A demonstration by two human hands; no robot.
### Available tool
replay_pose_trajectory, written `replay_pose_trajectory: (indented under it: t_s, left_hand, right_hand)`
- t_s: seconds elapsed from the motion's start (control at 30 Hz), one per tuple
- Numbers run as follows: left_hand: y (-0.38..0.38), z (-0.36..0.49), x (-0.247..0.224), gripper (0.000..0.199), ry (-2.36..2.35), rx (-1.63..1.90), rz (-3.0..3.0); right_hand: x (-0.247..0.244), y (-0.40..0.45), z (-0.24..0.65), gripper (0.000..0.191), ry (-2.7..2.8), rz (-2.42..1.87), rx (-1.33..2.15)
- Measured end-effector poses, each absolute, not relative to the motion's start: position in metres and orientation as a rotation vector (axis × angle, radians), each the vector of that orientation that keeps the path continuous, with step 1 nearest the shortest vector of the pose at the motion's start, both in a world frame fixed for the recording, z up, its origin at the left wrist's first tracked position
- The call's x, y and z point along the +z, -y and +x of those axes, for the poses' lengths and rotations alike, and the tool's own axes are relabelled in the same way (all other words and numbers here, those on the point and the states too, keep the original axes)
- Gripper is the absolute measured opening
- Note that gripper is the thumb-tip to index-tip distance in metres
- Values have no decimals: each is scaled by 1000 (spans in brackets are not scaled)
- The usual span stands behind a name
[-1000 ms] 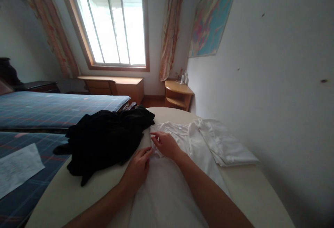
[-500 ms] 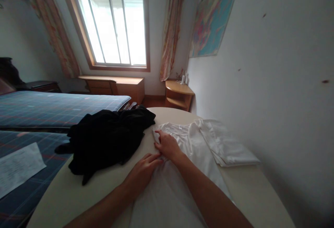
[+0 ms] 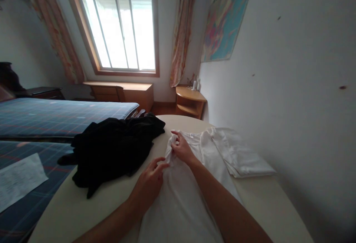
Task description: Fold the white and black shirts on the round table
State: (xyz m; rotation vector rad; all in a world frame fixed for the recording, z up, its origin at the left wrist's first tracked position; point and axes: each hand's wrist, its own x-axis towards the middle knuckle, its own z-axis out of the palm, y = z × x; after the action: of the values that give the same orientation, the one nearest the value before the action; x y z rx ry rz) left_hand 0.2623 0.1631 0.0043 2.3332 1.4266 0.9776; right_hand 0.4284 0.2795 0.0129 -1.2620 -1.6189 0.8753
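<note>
A white shirt (image 3: 183,202) lies spread on the round cream table (image 3: 116,206), its neckline at the far end. One part of it, perhaps a sleeve, is folded flat out to the right. My right hand (image 3: 183,149) pinches the cloth near the far left shoulder, lifting a small fold. Lower along the same left edge, my left hand (image 3: 150,179) has thumb and fingers closed on the fabric. A crumpled black garment (image 3: 114,148) sits just left of the shirt, touched by neither hand.
Left of the table is a bed with a blue plaid mattress (image 3: 69,111) and a printed paper sheet (image 3: 23,180). A white wall (image 3: 292,117) runs close on the right. Beyond the table stand a corner shelf (image 3: 191,94) and a wooden desk (image 3: 139,91).
My right hand has drawn the shirt's left shoulder edge slightly right and inward, raising a fold. My left hand has shifted a little down and left, its fingers now bent at the edge.
</note>
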Motion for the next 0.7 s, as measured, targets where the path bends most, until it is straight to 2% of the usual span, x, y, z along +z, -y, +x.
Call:
replay_pose_trajectory:
  t_s: [0.07, 0.17, 0.3, 0.53, 0.7]
  left_hand:
    - [-158, 266, 6, 36, -1311, 1101, 2299]
    - [-147, 272, 8, 27, -1069, 1229, 2269]
    - [-130, 279, 11, 26, -809, 1106, 2235]
    - [-132, 281, 12, 42, -767, 773, 2423]
    - [-135, 280, 14, 69, -807, 394, 2581]
  right_hand:
    - [18, -282, 433, 62, 1635, -1281, 895]
    - [29, -286, 445, 57, 1693, -1423, 895]
    - [35, -294, 468, 49, 1709, -1562, 831]
    - [24, -295, 500, 45, 1834, -1705, 577]
    - [26, -292, 500, 49, 1956, -1781, 404]
